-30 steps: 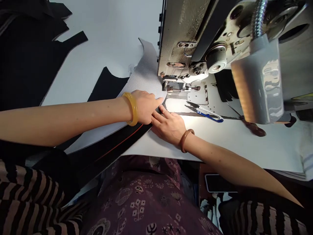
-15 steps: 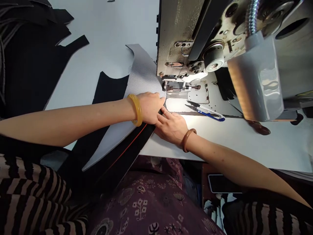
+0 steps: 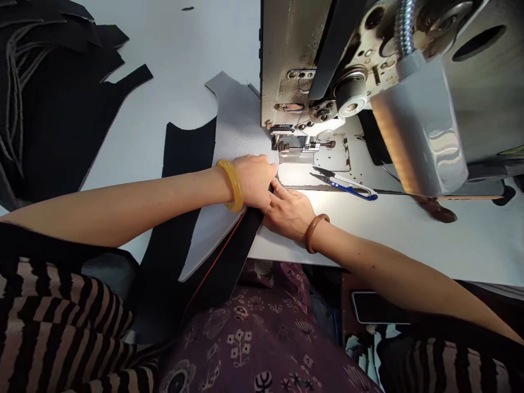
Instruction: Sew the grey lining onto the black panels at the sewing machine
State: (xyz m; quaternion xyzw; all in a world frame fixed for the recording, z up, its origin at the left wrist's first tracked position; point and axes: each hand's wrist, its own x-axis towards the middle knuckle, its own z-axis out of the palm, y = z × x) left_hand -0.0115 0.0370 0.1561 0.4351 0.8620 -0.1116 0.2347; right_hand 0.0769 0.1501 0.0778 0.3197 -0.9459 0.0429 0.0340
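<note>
My left hand [image 3: 256, 181], a yellow bangle at its wrist, presses on a light grey mesh fabric panel [image 3: 237, 123] just in front of the presser foot [image 3: 275, 143] of a sewing machine [image 3: 292, 60]. Its fingers are bent and bunched on the cloth. Touching it from the right, my right hand [image 3: 290, 213] has its fingers closed at the edge of a black fabric piece [image 3: 233, 256] with a red line along it. The grey panel meets this black piece under my hands; the fingertips' hold is partly hidden. More black fabric [image 3: 190, 147] shows left of the grey panel.
A pile of black cut pieces [image 3: 61, 103] covers the table's left side. Blue-handled thread snips [image 3: 346, 184] lie right of my hands. A lamp [image 3: 421, 125] hangs over the machine bed at right. A phone [image 3: 379, 307] rests below the table edge.
The grey panel and black fabric have swung round, their near ends shifting right toward my body. Both hands keep nearly the same place by the presser foot. The view has shifted slightly.
</note>
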